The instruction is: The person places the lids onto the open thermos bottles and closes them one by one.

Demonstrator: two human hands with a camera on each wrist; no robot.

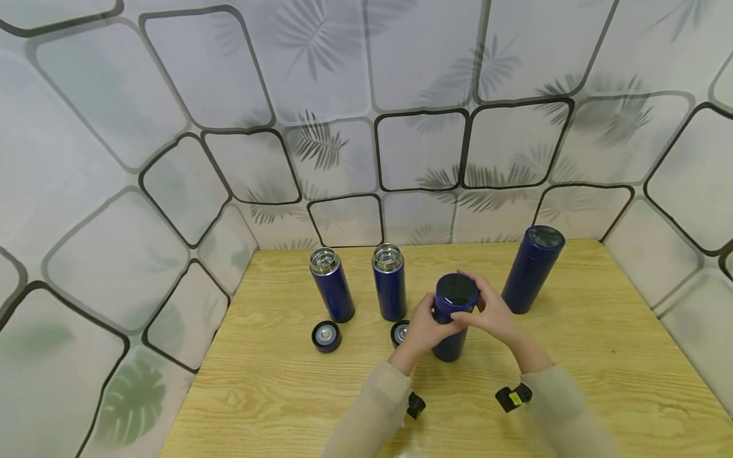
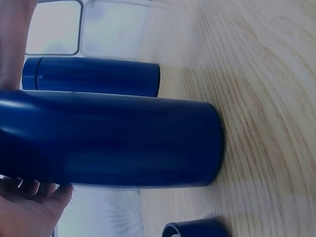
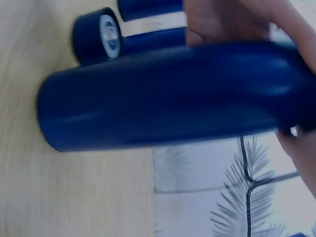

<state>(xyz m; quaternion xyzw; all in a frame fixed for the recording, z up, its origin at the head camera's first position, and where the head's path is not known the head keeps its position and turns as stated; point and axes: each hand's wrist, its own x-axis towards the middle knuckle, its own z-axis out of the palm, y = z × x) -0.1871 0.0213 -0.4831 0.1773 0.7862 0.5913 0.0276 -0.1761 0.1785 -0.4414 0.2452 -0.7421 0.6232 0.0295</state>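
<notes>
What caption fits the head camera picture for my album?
Fingers grip a capped blue bottle; two open bottles and another capped one stand nearby.

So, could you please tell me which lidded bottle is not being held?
The rightmost bottle, untouched; the two leftmost bottles are uncapped, while the other lidded bottle is held by the left hand and right hand.

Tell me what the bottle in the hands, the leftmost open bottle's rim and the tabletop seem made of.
Held bottle: probably metal with a smooth blue satin coating; soft highlights show.
Open bottle's rim: likely polished stainless steel; silvery with bright reflections.
Tabletop: wood or wood-look laminate, faintly glossy; grain shows, but real or printed is unclear.
</notes>
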